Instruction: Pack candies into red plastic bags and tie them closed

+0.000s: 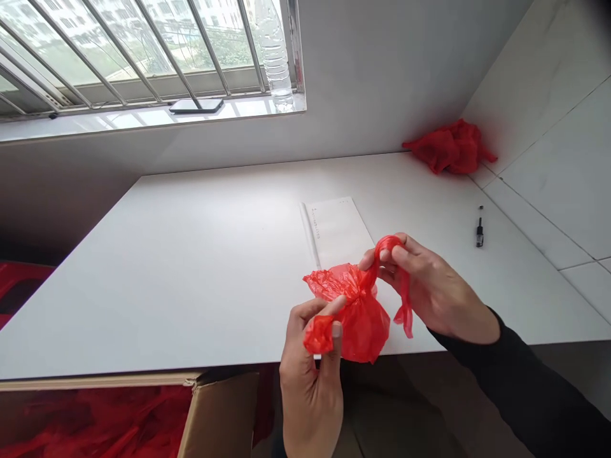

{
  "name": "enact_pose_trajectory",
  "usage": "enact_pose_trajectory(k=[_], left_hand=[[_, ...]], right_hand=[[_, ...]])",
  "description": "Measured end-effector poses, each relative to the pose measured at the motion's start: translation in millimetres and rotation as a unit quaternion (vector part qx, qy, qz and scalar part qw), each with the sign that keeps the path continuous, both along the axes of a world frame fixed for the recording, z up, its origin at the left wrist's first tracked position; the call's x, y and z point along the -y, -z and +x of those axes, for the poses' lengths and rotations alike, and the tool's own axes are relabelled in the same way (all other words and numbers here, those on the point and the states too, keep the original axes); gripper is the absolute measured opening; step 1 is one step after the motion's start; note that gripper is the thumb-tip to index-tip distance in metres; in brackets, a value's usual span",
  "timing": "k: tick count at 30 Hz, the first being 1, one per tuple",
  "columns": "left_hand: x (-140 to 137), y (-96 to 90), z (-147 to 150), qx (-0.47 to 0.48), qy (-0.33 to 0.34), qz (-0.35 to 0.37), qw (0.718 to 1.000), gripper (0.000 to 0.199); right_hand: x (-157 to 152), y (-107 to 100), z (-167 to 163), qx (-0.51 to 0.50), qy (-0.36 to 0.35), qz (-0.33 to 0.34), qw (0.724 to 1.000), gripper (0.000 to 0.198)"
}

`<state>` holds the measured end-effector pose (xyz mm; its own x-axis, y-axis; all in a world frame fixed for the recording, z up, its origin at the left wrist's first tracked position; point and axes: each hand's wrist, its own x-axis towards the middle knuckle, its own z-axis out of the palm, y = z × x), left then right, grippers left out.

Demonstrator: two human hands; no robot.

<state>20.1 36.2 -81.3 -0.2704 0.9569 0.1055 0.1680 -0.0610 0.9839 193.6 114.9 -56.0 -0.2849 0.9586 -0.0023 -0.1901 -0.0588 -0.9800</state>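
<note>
Head camera: a crinkled, translucent red bag (366,327), round-bodied with a gathered neck, held at the near edge of a smooth white table (205,273). The left hand (310,375) pinches a crumpled end (317,335); the right hand (436,289) grips a twisted, ropelike strip (405,308). Lower left, a cardboard box (219,413) holds filmy red material (109,423).

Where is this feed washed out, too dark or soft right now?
All in the head view: the window burns bright, with reflections across the sill; the tabletop glows left of the booklet; red plastic inside the cardboard box looks dim and soft; the red bag in hand shows clear creases.
</note>
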Motion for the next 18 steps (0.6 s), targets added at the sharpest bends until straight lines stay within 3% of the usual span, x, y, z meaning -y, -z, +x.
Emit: enact_pose_trajectory(k=[2,5,7,12,15,18], left_hand=[[-3,8.3,-4,-0.003,0.007,-0.006,1.000,0.026],[-6,12.2,-7,0.009,0.000,-0.011,1.000,0.027],[-7,9.9,-6,0.005,-0.008,-0.014,1.000,0.028],[-4,6.9,-5,0.075,0.003,0.010,0.997,0.029],[-1,11.5,-7,0.124,-0.017,0.028,0.992,0.028],[0,15.8,-7,0.130,-0.014,-0.011,0.991,0.031]], right_hand=[[9,9,1,0.137,0.028,0.059,0.988,0.023],[25,28,-1,0.335,0.079,0.150,0.927,0.053],[30,39,-3,0.389,0.084,0.180,0.900,0.053],[23,43,4,0.353,0.059,0.150,0.922,0.016],[16,31,15,0.319,0.042,0.117,0.940,0.015],[15,23,20,0.237,0.032,0.097,0.966,0.018]])
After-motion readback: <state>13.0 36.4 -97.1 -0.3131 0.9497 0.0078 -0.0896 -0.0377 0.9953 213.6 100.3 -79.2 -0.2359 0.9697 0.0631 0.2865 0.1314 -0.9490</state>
